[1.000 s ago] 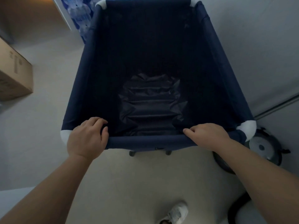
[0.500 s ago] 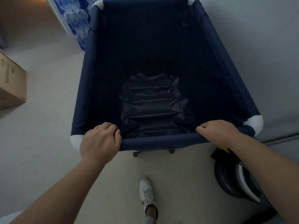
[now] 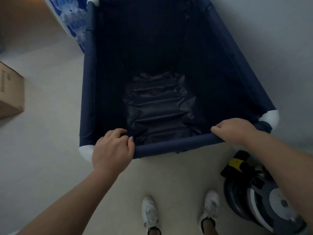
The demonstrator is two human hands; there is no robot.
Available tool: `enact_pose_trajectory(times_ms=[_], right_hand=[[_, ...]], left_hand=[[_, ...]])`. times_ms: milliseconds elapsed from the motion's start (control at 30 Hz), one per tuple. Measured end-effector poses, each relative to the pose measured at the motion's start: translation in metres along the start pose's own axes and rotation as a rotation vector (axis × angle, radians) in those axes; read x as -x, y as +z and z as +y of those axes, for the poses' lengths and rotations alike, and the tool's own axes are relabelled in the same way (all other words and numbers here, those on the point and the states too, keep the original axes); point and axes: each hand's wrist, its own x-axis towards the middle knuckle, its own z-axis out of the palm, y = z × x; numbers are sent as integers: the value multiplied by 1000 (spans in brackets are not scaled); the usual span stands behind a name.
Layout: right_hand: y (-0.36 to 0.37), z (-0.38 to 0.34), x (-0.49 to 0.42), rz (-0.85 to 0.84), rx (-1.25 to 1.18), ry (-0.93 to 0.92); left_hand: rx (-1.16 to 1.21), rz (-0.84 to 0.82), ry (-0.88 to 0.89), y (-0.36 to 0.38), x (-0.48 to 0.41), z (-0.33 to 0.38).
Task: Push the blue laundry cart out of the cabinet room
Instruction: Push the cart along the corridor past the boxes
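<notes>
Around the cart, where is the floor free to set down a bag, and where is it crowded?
Free: the wide floor strip between the cardboard box and the left side of the blue cart, and the patch between the cart's near bar and the white shoes. Crowded: the right side, where the cart runs close along the wall and a round machine sits by the right hand.

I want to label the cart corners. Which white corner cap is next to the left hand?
The near-left white corner cap, just beside the left hand on the cart rail. The near-right cap sits beyond the right hand.
</notes>
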Motion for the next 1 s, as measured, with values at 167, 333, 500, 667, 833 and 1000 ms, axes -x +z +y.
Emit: enact_pose_trajectory(times_ms=[167,333,500,667,833,1000], right_hand=[[-21,50,-25,-45,16,57],[-35,81,-37,-4,84,-77],[-51,112,-51,-52,154,-156],[-71,149,-68,-32,192,-133],[-93,168,-100,20,186,-91],[-109,178,-135,32,206,-56]], left_hand=[[9,47,-27,3,-14,55],[-23,103,-28,6,-35,83],[-35,151,-71,12,-44,115],[-21,134,-129,12,-61,160],[1,98,-170,15,-89,184],[3,84,-184,16,-120,187]])
